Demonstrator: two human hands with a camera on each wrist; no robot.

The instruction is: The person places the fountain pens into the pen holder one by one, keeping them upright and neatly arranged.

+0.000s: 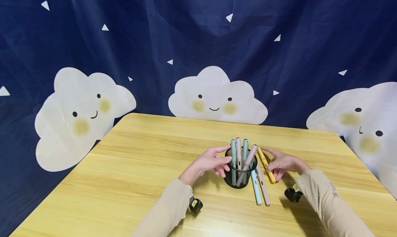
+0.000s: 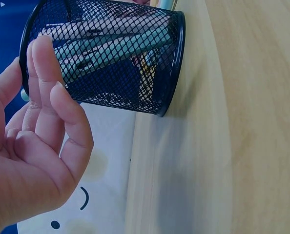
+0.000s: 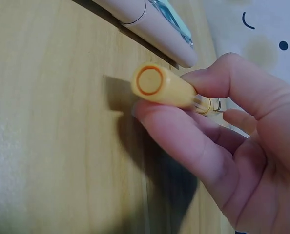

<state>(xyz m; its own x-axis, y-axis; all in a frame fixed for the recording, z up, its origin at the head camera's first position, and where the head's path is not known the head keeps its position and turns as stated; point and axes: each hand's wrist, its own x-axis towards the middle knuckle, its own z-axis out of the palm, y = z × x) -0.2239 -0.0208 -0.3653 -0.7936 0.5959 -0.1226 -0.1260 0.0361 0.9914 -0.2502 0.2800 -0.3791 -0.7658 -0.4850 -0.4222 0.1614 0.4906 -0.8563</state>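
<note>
My left hand [image 1: 211, 160] holds the left side of a black mesh pen holder [image 1: 228, 179], thumb and index finger at its rim. In the left wrist view the other fingers of the left hand [image 2: 42, 146] lie beside the mesh wall [image 2: 111, 92]. Several green and pink pens stand inside, one pink pen [image 1: 250, 156] leaning right. To the right, my right hand [image 1: 283, 163] pinches a yellow pen [image 1: 263, 157] between thumb and fingers, tilted, its round end [image 3: 150, 80] toward the right wrist camera. Between holder and right hand, a light blue pen [image 1: 256, 191] and a pink pen [image 1: 264, 191] lie on the table.
The wooden table [image 1: 139, 168] spreads out on both sides of the hands. Behind its far edge hangs a dark blue curtain [image 1: 192, 33] printed with white clouds [image 1: 214, 89]. A black wrist device [image 1: 196, 205] sits under the left sleeve, another [image 1: 293, 194] under the right.
</note>
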